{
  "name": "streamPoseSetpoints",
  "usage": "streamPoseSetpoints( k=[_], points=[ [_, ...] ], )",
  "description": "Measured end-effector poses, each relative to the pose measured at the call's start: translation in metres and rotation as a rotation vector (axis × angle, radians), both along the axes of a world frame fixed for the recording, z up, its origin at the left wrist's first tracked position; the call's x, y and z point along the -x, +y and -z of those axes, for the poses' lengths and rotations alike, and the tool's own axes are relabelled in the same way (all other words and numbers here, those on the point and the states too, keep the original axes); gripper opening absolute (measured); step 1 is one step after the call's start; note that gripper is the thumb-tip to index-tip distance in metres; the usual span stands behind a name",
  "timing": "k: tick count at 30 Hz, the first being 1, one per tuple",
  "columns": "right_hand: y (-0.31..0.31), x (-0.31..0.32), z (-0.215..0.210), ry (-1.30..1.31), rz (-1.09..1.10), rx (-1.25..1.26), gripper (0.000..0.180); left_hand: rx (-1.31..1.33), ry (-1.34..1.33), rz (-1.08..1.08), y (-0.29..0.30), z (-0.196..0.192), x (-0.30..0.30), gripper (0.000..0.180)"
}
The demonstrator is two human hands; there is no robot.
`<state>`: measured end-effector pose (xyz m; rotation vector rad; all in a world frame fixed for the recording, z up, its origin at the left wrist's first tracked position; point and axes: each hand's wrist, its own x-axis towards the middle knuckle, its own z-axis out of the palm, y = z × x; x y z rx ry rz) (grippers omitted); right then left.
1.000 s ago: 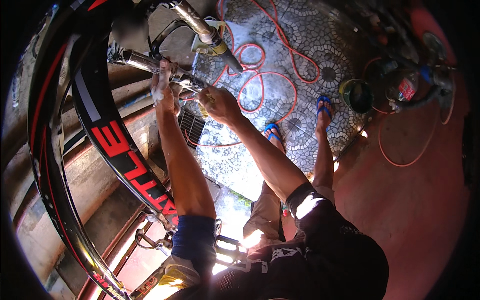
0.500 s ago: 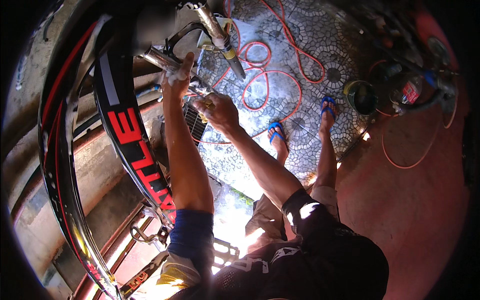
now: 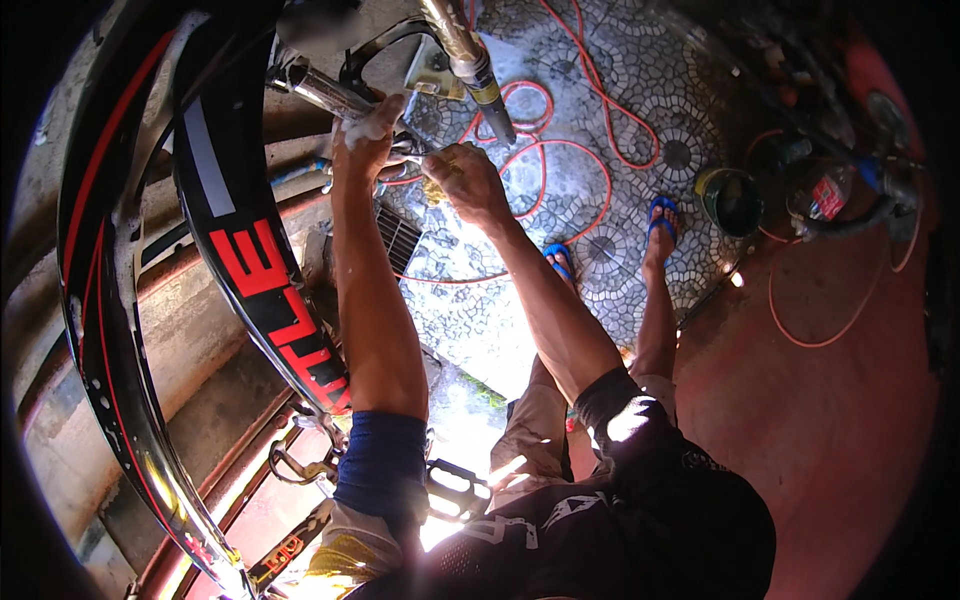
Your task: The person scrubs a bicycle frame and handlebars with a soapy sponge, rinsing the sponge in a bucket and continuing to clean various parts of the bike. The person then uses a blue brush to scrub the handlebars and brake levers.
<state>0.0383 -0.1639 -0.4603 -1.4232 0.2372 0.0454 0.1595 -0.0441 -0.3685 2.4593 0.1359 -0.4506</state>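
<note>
Beside me on the left stands a black bicycle frame (image 3: 207,165) with red lettering and patches of foam. My left hand (image 3: 366,143), with white suds on it, is closed at the lower end of a silver fork leg (image 3: 330,90); its fingers are mostly hidden. Just to its right, my right hand (image 3: 470,187) is closed round a wet yellow sponge (image 3: 436,190). A small gap separates the hands, with thin metal parts between them. The second fork leg (image 3: 468,62) points down above my right hand, apart from it.
An orange hose (image 3: 608,200) loops over the mosaic-tiled floor (image 3: 620,110). A dark bucket (image 3: 729,202) stands right of my feet in blue flip-flops (image 3: 662,210). Beneath my left forearm lies a drain grate (image 3: 400,238). A stepped ledge (image 3: 190,300) runs behind the frame.
My right hand has moved up and to the right with the sponge, farther from my left hand. The left hand has shifted slightly upward, still at the fork leg.
</note>
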Motion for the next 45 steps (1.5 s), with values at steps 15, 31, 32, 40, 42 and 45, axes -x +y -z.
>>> streamPoseSetpoints(
  k=[15,31,32,40,42,45],
  points=[
    [-0.01,-0.01,0.016,0.134,-0.219,-0.195,0.031,-0.445,-0.183,0.152,-0.011,0.005,0.004,0.052],
    [-0.025,-0.018,0.011,0.273,-0.245,0.182,0.039,-0.252,-0.265,0.29,-0.009,-0.004,0.018,0.044],
    [-0.025,-0.018,0.013,0.295,-0.247,0.122,0.039,-0.086,-0.244,0.243,-0.006,-0.007,0.024,0.048],
    [-0.047,-0.034,0.017,0.302,-0.253,0.281,0.05,0.876,0.065,-0.133,-0.002,-0.001,0.059,0.09],
    [-0.049,-0.041,0.023,0.243,-0.251,0.254,0.05,0.867,0.003,-0.114,-0.006,0.001,0.059,0.08],
    [-0.057,-0.039,0.013,0.185,-0.262,0.127,0.049,0.847,-0.028,-0.059,-0.001,0.003,0.057,0.074]
  ],
)
